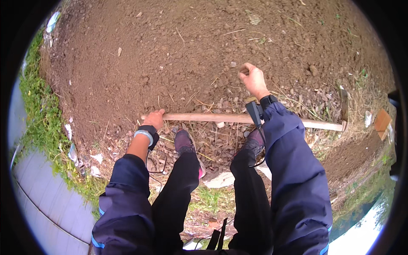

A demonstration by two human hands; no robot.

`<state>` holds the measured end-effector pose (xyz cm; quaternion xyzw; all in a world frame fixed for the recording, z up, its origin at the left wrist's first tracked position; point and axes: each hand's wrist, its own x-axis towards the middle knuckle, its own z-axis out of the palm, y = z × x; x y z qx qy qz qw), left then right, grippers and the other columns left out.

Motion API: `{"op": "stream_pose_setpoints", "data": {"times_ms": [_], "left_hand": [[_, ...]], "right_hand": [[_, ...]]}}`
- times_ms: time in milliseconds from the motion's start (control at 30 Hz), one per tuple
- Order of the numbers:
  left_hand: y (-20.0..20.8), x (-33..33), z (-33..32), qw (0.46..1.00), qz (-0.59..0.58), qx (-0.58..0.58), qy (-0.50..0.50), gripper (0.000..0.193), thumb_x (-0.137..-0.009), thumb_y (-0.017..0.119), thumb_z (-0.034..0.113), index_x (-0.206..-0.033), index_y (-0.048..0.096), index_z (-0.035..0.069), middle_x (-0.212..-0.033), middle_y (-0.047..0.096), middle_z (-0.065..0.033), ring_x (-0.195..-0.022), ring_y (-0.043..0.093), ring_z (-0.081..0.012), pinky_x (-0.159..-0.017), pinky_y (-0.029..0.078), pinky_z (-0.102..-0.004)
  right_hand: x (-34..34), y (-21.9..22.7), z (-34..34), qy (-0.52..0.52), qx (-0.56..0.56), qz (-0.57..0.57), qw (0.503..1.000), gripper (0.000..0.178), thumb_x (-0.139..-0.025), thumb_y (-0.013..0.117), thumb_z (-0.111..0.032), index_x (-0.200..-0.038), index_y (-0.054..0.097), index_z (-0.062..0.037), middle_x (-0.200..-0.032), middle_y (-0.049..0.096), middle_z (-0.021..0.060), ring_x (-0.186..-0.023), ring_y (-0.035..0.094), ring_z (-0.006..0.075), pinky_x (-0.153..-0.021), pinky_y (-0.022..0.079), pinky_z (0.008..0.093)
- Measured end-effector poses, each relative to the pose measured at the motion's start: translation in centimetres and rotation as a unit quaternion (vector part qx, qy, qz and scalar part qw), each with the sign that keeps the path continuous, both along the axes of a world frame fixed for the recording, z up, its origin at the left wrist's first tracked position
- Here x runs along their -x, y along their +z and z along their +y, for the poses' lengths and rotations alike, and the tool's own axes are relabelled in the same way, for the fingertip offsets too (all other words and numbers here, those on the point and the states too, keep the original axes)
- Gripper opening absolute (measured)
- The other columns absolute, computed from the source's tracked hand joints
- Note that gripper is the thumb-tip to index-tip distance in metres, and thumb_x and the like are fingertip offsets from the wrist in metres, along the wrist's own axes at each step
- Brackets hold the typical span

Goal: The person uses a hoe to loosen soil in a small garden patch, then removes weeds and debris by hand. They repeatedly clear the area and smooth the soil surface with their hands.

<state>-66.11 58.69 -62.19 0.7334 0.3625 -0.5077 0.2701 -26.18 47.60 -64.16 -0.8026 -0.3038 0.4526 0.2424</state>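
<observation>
My left hand [154, 119] is closed round the left end of a long wooden hoe handle [204, 117]. The handle lies crosswise in front of my shoes, and the hoe's dark metal head [344, 106] is at its far right end. Beyond the handle, my right hand [253, 80] hangs over the soil with its fingers loosely bent and a gap at the thumb. Nothing shows in it. A small pale stone [233, 64] is just left of those fingertips; whether it rests on the soil cannot be told.
Brown loose soil [140, 59] spreads ahead. Stones and dry stalks [212, 136] lie round my shoes [184, 140]. Green plants [42, 114] and scraps of litter [95, 171] edge a grey paved strip [46, 191] on the left. An orange-brown piece [382, 123] lies at right.
</observation>
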Motion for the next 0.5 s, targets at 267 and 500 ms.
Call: {"op": "stream_pose_setpoints", "data": {"times_ms": [267, 500], "left_hand": [[-3.0, -3.8, 3.2, 0.976, -0.094, -0.155, 0.117, 0.025, -0.083, 0.057, 0.020, -0.104, 0.059, 0.006, -0.094, 0.066, -0.0242, -0.090, 0.064, -0.0408, -0.079, 0.052, -0.0466], [-9.2, -7.4, 9.9, 0.843, -0.280, -0.335, 0.314, 0.022, -0.084, 0.062, 0.009, -0.105, 0.056, 0.003, -0.102, 0.056, -0.0219, -0.097, 0.057, -0.0406, -0.083, 0.047, -0.0455]], "right_hand": [[2.3, -8.0, 2.9, 0.176, -0.019, -0.239, 0.955, 0.036, -0.076, 0.068, -0.008, -0.108, 0.053, -0.0069, -0.107, 0.052, 0.0168, -0.103, 0.054, 0.0360, -0.086, 0.048, 0.0445], [2.8, -6.7, 1.4, 0.090, -0.121, -0.158, 0.976, 0.022, -0.076, 0.065, -0.006, -0.096, 0.055, -0.0017, -0.098, 0.054, 0.0180, -0.092, 0.057, 0.0371, -0.081, 0.047, 0.0426]]}}
